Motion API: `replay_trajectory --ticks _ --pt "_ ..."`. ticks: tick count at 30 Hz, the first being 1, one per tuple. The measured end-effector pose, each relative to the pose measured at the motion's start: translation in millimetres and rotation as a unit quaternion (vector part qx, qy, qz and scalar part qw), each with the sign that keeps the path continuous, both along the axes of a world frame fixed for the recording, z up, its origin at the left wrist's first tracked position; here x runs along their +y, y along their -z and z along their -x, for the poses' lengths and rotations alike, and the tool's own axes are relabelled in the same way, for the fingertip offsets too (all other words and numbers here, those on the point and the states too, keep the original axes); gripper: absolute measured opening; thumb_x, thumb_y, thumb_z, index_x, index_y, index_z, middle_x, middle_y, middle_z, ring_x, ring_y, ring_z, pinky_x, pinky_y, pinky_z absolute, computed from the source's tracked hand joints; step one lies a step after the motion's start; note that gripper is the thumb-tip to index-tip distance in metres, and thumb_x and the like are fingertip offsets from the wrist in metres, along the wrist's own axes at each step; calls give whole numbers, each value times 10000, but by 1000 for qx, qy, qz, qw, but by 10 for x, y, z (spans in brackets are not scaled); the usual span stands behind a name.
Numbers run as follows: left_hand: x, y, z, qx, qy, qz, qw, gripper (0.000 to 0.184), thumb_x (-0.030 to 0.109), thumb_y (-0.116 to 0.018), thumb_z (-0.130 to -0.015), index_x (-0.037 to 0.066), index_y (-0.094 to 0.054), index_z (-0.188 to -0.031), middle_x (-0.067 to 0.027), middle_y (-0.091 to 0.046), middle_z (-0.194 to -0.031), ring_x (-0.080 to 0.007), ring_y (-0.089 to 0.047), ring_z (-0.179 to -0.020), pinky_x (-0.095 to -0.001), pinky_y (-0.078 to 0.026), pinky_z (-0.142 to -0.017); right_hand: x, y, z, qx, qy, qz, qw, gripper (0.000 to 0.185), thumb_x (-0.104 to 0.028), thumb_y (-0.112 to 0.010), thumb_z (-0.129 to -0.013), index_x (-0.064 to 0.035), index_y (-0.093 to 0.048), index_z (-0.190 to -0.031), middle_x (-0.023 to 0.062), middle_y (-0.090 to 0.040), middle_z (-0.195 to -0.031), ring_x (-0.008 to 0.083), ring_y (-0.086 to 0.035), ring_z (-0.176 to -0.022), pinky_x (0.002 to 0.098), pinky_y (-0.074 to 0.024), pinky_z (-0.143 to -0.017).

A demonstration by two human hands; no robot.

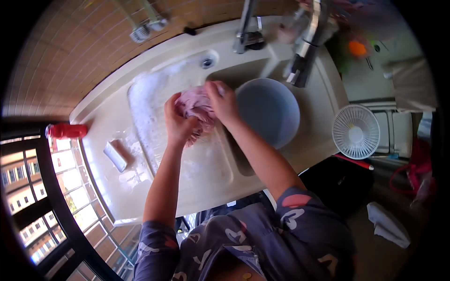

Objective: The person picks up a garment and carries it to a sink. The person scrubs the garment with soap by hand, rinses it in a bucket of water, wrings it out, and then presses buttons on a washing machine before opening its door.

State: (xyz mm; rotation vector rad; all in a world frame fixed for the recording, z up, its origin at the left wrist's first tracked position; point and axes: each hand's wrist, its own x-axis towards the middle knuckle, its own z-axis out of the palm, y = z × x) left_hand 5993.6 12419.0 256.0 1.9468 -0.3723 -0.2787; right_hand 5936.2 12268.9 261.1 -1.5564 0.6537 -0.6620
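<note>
A bunched pink cloth (pixel 197 104) is held between my two hands over the sink's ribbed washboard area (pixel 183 159). My left hand (pixel 178 121) grips its left side, fingers curled round it with the thumb toward me. On the upper right of the cloth, my right hand (pixel 222 100) is closed, partly hiding it. White suds (pixel 145 103) cover the far left of the washboard. Just right of my right hand, a round pale basin (pixel 268 112) of bluish water sits in the deeper bowl.
A chrome faucet (pixel 304 56) hangs over the right bowl, with another tap (pixel 243 40) behind. A soap bar in a dish (pixel 118 155) and a red bottle (pixel 68 131) are at left. A white plastic basket (pixel 356 132) stands at right, near a window-side-opposite cluttered counter (pixel 375 84).
</note>
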Motion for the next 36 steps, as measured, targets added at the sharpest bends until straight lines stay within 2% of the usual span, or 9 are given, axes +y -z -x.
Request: replay_trajectory --ticks 3,6,10,12,24,30,31,32,36 --pt "-808 -415 505 -100 185 150 966 751 -12 -660 -588 87 -488 -1313 -210 -456 -1350 -394 -464 -1239 -446 -424 -1030 -759 339 1043 21 111 50 992 441 -330 -686 -916 10 -578 -1174 187 -639 -1085 287 -627 -1001 367 -488 -879" --pt "-1443 -118 859 -304 315 -121 891 831 154 -783 -573 150 -475 -1345 -191 -422 -1402 -423 -337 -1353 -557 -302 -1096 -1217 379 1727 201 163 287 923 550 -304 -675 -894 3 -476 -1305 251 -552 -1227 396 -557 -1120 438 -450 -953" --pt "-1656 338 1290 -272 290 -255 882 679 214 -760 -680 183 -552 -1325 -146 -363 -1499 -424 -303 -1376 -539 -245 -1132 -1214 609 1729 290 -67 348 889 637 -273 -663 -823 -127 -435 -1400 223 -412 -1421 394 -496 -1219 557 -413 -985" --pt "-1526 203 1274 -276 291 -233 886 656 200 -744 -690 175 -542 -1315 -170 -384 -1472 -421 -315 -1370 -553 -242 -1129 -1026 982 1678 467 -222 429 741 688 -316 -662 -824 -170 -391 -1440 196 -259 -1541 366 -377 -1350 656 -336 -1018" --pt "217 58 1076 -217 -12 -271 938 522 30 -682 -785 60 -533 -1284 -231 -437 -1385 -437 -403 -1292 -528 -359 -1066 -1180 2838 772 461 -346 437 690 322 -306 -561 -873 -117 -642 -1121 166 -629 -1206 316 -623 -1066 447 -460 -949" --pt "429 247 1112 -197 -74 -260 942 509 50 -682 -797 53 -529 -1283 -237 -442 -1369 -442 -417 -1267 -526 -359 -1056 -1573 2649 774 429 -388 462 672 247 -278 -572 -876 -119 -748 -947 137 -705 -1105 271 -699 -943 417 -522 -864" --pt "537 363 1092 -207 -107 -265 936 494 74 -677 -810 50 -529 -1281 -234 -453 -1358 -438 -422 -1260 -525 -356 -1055 -1466 1486 606 445 -496 460 586 248 -247 -575 -876 -96 -743 -976 134 -708 -1103 298 -685 -994 405 -514 -887" --pt "640 450 1054 -218 -139 -268 928 481 98 -673 -824 46 -529 -1280 -232 -464 -1347 -434 -426 -1252 -524 -353 -1053 -1551 1414 665 460 -404 216 760 298 -164 -562 -872 -48 -696 -1112 154 -698 -1126 311 -671 -1042 405 -502 -931" --pt "903 570 926 -256 -170 -295 905 448 146 -651 -855 40 -530 -1273 -221 -494 -1321 -421 -440 -1238 -512 -349 -1054 -1581 293 1038 312 -391 157 852 520 59 -510 -818 -38 -540 -1328 163 -638 -1230 279 -611 -1152 368 -454 -1003"
